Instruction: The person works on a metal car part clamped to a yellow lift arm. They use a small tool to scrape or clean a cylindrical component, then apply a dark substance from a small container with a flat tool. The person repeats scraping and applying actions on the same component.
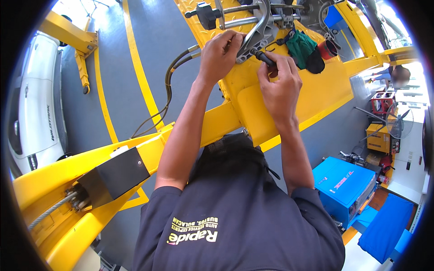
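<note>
My left hand (217, 58) is closed on a curved grey metal piece (247, 40) of a clamp-like assembly near the top of the view. My right hand (280, 86) pinches a short black cylindrical piece (262, 58), its tip beside a small metal link with holes (255, 47). The assembly, with a threaded rod (239, 9) and a black knob (207, 17), rests on a yellow steel platform (316, 90). Just right of my hands lie a green and black cloth or glove (300, 47) and a red cylindrical container (327, 49). My fingertips partly hide what they grip.
Yellow lift arms (68, 212) and hoses (168, 81) run left and below. A white car (36, 108) stands far left. At right are a blue machine (339, 185), a fan (398, 122), a yellow machine (377, 137) and a crouching person (389, 77).
</note>
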Demonstrator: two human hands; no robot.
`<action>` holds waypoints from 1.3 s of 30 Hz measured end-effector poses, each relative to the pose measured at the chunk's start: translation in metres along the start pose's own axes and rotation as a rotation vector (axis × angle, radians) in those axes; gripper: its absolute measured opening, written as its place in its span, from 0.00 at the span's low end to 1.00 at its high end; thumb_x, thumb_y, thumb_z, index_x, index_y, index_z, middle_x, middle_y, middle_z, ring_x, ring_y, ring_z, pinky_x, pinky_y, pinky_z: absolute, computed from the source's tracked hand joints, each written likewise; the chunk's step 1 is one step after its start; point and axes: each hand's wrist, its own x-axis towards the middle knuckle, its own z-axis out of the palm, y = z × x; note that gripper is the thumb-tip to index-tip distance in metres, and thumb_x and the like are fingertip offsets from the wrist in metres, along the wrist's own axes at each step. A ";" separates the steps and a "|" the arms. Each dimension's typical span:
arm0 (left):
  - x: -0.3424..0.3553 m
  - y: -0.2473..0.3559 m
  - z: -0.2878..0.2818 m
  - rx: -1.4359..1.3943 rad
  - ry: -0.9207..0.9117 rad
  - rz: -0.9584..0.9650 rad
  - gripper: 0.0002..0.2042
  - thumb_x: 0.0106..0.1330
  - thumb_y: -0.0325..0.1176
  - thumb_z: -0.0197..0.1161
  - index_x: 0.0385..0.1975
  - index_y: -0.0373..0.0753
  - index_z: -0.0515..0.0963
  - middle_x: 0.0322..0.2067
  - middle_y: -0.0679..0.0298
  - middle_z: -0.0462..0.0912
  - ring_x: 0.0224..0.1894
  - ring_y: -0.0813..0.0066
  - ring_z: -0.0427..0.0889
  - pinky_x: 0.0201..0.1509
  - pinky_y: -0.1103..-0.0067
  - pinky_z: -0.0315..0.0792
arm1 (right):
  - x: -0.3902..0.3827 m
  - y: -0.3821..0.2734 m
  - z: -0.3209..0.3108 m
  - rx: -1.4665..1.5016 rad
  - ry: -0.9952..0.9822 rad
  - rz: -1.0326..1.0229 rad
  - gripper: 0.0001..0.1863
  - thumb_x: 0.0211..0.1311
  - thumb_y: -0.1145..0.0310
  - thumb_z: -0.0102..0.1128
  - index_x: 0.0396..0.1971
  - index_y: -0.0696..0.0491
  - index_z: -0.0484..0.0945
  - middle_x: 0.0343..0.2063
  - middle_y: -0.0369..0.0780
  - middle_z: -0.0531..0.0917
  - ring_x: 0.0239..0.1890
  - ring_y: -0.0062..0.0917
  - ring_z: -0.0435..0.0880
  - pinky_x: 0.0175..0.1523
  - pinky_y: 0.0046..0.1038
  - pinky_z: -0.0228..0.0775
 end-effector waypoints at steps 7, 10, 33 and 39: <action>0.003 0.000 -0.004 0.074 -0.027 0.028 0.16 0.81 0.44 0.59 0.47 0.38 0.87 0.34 0.56 0.90 0.35 0.62 0.88 0.42 0.71 0.77 | 0.007 -0.003 0.002 -0.116 -0.108 -0.028 0.12 0.71 0.73 0.69 0.49 0.60 0.82 0.45 0.49 0.85 0.44 0.48 0.88 0.46 0.40 0.83; 0.003 -0.003 -0.003 0.097 -0.017 0.031 0.16 0.79 0.44 0.61 0.47 0.39 0.87 0.35 0.55 0.90 0.36 0.61 0.89 0.43 0.70 0.78 | 0.013 -0.007 0.000 -0.216 -0.158 -0.041 0.12 0.73 0.68 0.68 0.47 0.60 0.81 0.44 0.50 0.85 0.43 0.49 0.88 0.46 0.42 0.82; 0.010 0.006 0.002 0.259 -0.047 0.148 0.17 0.78 0.46 0.64 0.45 0.36 0.87 0.44 0.54 0.90 0.50 0.51 0.86 0.58 0.62 0.77 | 0.012 0.009 0.023 -0.285 -0.103 0.044 0.16 0.74 0.58 0.66 0.43 0.58 0.80 0.36 0.49 0.87 0.40 0.47 0.88 0.42 0.45 0.80; 0.012 0.008 0.002 0.235 -0.130 0.036 0.17 0.79 0.45 0.63 0.44 0.34 0.87 0.43 0.55 0.89 0.49 0.54 0.85 0.56 0.64 0.76 | 0.011 0.009 0.018 -0.249 -0.106 0.068 0.17 0.74 0.56 0.66 0.41 0.57 0.80 0.37 0.46 0.86 0.40 0.42 0.89 0.41 0.43 0.81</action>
